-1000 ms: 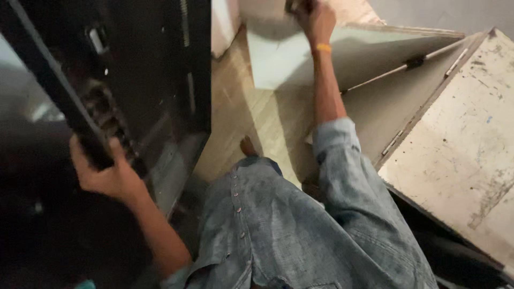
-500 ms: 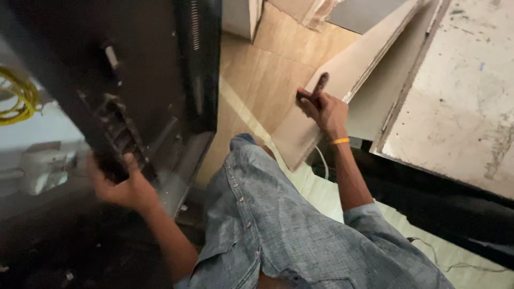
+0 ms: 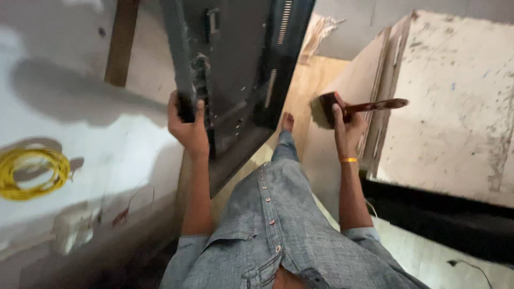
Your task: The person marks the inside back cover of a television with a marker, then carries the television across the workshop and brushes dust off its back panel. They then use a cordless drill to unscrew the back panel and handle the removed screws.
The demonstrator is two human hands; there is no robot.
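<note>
Hands: left grips dark panel | right clasps brush | bristles blurred

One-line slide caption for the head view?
Left hand grips the dark panel's edge; right hand holds a paintbrush above the wooden floor.

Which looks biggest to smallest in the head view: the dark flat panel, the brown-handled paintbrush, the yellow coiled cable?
1. Dark flat panel, gripped at its edge by the left hand.
2. Brown-handled paintbrush, held in the right hand, and yellow coiled cable: alike in apparent size, too close to rank.
</note>
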